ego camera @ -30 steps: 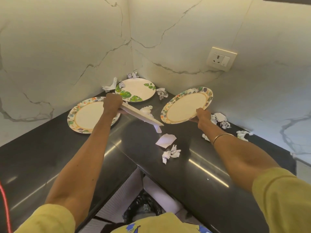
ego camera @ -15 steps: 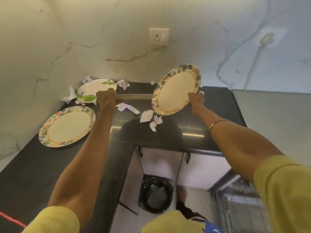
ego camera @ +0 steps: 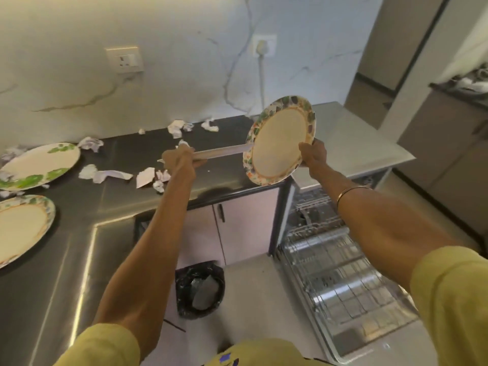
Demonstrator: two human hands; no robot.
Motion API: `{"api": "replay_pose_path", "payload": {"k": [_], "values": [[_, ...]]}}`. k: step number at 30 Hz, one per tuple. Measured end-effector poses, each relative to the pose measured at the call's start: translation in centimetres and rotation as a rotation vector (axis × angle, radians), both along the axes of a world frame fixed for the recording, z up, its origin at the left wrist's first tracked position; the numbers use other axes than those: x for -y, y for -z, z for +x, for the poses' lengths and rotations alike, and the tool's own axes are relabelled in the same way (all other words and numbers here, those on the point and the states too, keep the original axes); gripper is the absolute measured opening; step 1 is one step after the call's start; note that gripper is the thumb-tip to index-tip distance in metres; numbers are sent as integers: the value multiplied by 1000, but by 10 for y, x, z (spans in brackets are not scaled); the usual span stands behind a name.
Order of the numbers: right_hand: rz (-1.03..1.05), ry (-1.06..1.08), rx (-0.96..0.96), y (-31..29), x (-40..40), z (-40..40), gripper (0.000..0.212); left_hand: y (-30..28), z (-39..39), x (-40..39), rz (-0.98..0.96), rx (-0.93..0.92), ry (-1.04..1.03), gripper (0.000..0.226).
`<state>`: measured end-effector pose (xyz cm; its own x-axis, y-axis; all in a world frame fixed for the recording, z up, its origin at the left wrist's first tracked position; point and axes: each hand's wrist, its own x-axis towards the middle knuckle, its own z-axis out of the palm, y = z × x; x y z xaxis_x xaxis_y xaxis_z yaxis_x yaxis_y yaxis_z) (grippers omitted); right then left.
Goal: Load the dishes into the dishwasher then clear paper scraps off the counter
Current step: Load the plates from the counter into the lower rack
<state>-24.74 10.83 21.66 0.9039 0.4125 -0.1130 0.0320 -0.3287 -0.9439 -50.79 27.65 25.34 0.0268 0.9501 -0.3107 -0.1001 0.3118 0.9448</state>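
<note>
Both plates now lifted off counter (ego camera: 126, 207) and swung right: left hand (ego camera: 177, 161) grips edge-on plate (ego camera: 221, 154), right hand (ego camera: 313, 156) grips floral plate (ego camera: 278, 141), open dishwasher rack (ego camera: 340, 273) below, so loading imminent.

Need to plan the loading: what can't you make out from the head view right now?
- Plate in left hand: seen edge-on, pattern hidden; far end behind patterned plate.
- Dishwasher rack: right part behind right forearm.
- Bin contents: too dark.
- Counter plates: cut by left edge.
</note>
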Motion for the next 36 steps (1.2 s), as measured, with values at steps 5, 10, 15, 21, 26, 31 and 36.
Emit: {"api": "replay_pose_path", "payload": {"k": [5, 10, 15, 21, 26, 31, 36], "values": [[-75, 101, 36, 9, 118, 29, 38, 7, 62, 97, 7, 15, 84, 25], [-130, 137, -20, 23, 236, 60, 45, 28, 107, 201, -28, -7, 90, 22], [-155, 198, 12, 25, 344, 70, 31, 40, 146, 292, -95, 74, 97, 22], [-216, 277, 0, 46, 427, 107, 33, 54, 199, 364, -148, 41, 135, 23], [-289, 333, -29, 73, 462, 155, 36, 75, 249, 395, -268, 22, 189, 22], [-397, 327, -71, 97, 480, 207, 37, 112, 300, 418, -351, -19, 282, 37], [-545, 246, -60, 116, 484, 248, 43, 144, 337, 433, -114, -511, 546, 51]]}}
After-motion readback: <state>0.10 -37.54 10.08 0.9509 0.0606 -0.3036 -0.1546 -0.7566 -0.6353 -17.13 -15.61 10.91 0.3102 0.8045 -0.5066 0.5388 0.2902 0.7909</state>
